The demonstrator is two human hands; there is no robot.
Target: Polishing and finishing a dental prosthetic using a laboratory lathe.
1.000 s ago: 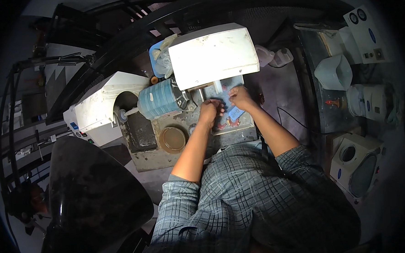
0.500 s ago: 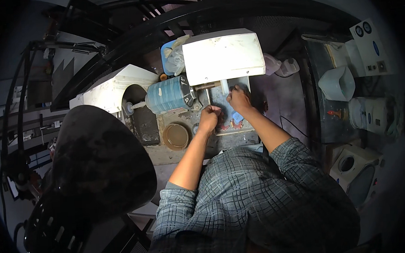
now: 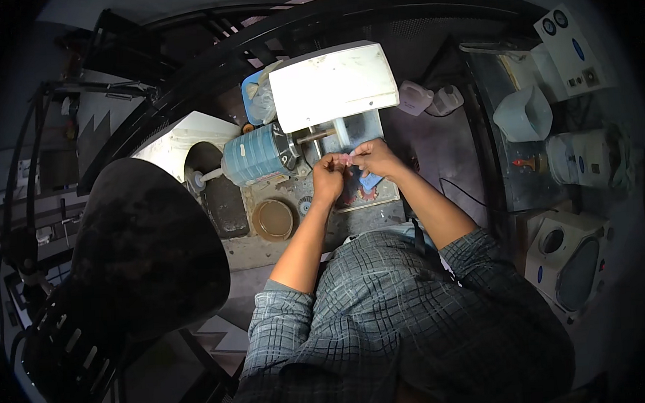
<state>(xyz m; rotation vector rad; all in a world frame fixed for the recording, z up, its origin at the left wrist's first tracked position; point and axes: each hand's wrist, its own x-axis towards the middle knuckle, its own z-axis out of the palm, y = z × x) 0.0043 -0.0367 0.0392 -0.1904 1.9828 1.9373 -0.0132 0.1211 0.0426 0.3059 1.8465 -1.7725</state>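
My left hand (image 3: 328,178) and my right hand (image 3: 376,160) meet over the tray in front of the polishing lathe, fingertips pinched. Between them is a small pink denture piece (image 3: 346,159), partly covered by the fingers. Just beyond stands the lathe's white wheel (image 3: 342,132) on its shaft, below a white hood (image 3: 333,84). On the tray under my hands lie a reddish denture (image 3: 368,194) with pale tooth-like edges and a blue piece (image 3: 370,181). Another reddish piece beside them is partly hidden by my left hand.
The blue lathe motor (image 3: 258,155) is left of my hands, with a second white hood (image 3: 182,142) further left. A round bowl of murky liquid (image 3: 273,219) sits nearer me. A black lamp shade (image 3: 150,247) looms at left. Plastic jugs (image 3: 445,100) stand behind at right.
My right hand has drawn back from beside the white wheel to meet my left hand. The pink denture piece now shows between both hands' fingertips. The whole view has shifted slightly.
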